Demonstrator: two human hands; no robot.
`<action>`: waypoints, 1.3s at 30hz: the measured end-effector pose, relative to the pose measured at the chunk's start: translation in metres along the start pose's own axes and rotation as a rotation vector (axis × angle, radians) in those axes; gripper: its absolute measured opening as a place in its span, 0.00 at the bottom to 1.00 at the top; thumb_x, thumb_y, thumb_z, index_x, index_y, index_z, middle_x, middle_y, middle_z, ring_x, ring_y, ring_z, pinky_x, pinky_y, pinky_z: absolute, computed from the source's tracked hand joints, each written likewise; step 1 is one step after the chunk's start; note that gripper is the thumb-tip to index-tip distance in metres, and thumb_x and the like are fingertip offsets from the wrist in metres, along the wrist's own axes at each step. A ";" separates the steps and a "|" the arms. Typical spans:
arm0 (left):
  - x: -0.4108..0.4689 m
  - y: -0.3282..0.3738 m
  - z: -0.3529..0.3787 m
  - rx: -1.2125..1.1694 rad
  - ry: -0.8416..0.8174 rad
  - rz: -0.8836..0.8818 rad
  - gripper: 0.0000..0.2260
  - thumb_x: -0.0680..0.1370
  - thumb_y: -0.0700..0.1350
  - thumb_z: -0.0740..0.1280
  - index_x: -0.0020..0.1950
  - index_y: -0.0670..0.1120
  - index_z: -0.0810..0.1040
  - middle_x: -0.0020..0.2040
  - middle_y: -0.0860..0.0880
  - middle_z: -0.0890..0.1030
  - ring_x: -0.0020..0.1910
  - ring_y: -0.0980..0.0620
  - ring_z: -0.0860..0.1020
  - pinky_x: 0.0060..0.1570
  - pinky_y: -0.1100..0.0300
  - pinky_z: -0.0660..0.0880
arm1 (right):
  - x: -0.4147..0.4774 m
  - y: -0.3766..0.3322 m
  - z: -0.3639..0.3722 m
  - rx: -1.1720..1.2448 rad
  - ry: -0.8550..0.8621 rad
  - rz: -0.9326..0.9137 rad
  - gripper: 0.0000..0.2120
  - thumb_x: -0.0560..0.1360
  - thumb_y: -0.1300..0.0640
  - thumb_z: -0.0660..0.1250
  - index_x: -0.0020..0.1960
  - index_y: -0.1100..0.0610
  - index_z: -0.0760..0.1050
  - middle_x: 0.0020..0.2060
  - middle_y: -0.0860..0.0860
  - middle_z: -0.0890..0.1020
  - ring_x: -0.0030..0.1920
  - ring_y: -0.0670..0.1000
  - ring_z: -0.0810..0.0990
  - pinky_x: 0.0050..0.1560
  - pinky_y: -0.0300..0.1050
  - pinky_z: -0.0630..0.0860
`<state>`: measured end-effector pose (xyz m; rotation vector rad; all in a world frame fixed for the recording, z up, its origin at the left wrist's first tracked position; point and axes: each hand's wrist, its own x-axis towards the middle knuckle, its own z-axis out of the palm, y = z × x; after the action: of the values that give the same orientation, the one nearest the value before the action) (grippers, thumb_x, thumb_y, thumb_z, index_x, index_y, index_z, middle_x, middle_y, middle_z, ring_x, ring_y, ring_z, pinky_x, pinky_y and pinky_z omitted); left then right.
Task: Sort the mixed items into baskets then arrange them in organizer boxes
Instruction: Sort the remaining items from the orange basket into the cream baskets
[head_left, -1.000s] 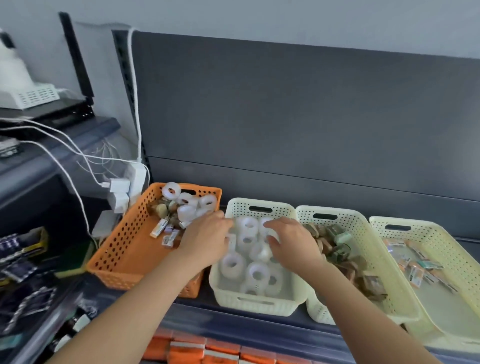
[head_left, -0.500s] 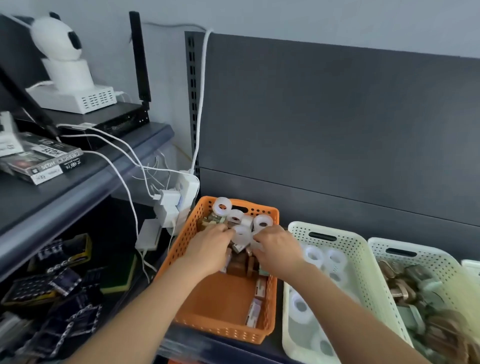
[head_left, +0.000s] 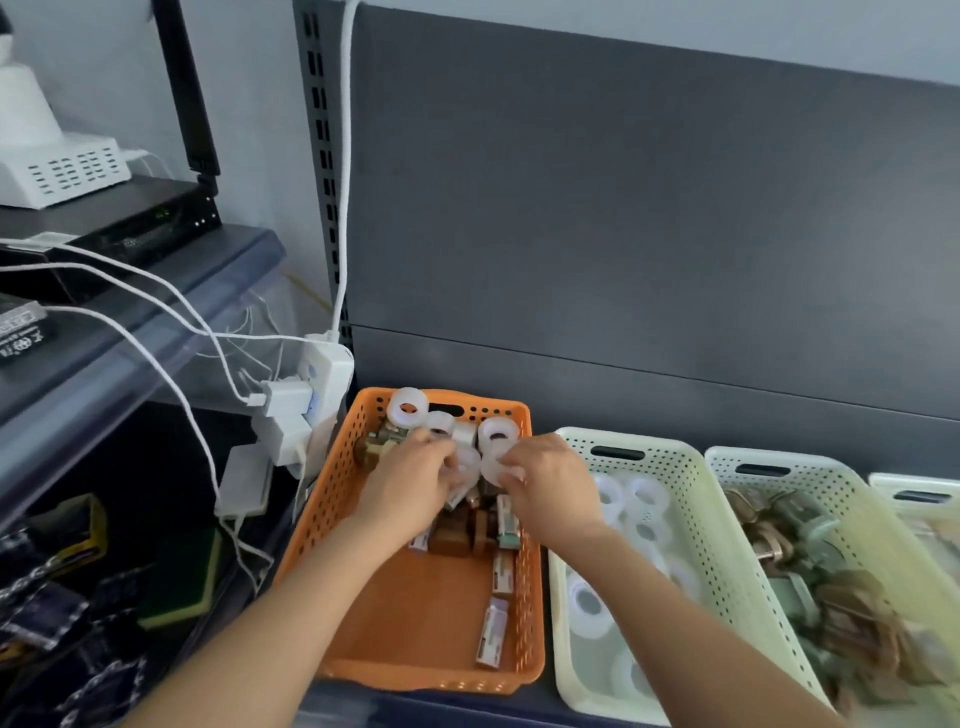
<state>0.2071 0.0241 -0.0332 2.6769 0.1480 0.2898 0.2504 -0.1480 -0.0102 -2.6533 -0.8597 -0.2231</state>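
At the far end of the orange basket (head_left: 332, 525), the left hand (head_left: 410, 480) curled round a white tape roll (head_left: 469, 461); the right hand (head_left: 553, 486) pinched a second roll (head_left: 493, 469); such rolls looked light, stiff and slick, best gripped through the core; the cream basket (head_left: 693, 470) for them sat just right.

Orange basket (head_left: 332, 509) sits right under both hands, stuff heaped at its far end: white rolls (head_left: 409, 409) just past the fingertips, brown bits (head_left: 452, 535) and flat little boxes (head_left: 491, 631) back toward the wrists. Left hand (head_left: 410, 483) and right hand (head_left: 553, 486) each pinch a roll (head_left: 469, 461). Cream basket (head_left: 670, 447) right of the right hand holds more rolls, lying flat.
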 end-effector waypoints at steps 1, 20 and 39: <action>-0.001 0.004 -0.002 -0.036 0.029 0.004 0.03 0.78 0.48 0.65 0.45 0.53 0.74 0.48 0.55 0.70 0.41 0.54 0.74 0.39 0.57 0.72 | -0.005 0.002 -0.005 0.052 0.050 0.002 0.07 0.74 0.60 0.65 0.49 0.59 0.81 0.48 0.52 0.82 0.54 0.53 0.75 0.53 0.47 0.73; -0.044 0.152 0.057 0.184 -0.054 0.327 0.14 0.78 0.45 0.64 0.64 0.49 0.75 0.65 0.52 0.75 0.62 0.50 0.73 0.62 0.54 0.66 | -0.122 0.115 -0.058 -0.138 0.112 0.153 0.12 0.73 0.58 0.68 0.56 0.54 0.80 0.46 0.51 0.83 0.51 0.54 0.77 0.42 0.43 0.69; -0.047 0.117 0.019 0.197 -0.042 0.288 0.13 0.78 0.49 0.64 0.61 0.48 0.77 0.60 0.51 0.74 0.62 0.50 0.70 0.57 0.54 0.72 | -0.086 0.084 -0.044 -0.118 -0.007 0.029 0.12 0.78 0.51 0.62 0.57 0.50 0.79 0.52 0.49 0.81 0.56 0.52 0.75 0.54 0.44 0.72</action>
<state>0.1726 -0.0952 -0.0068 2.8970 -0.2361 0.3223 0.2294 -0.2737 -0.0139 -2.7757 -0.8330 -0.2657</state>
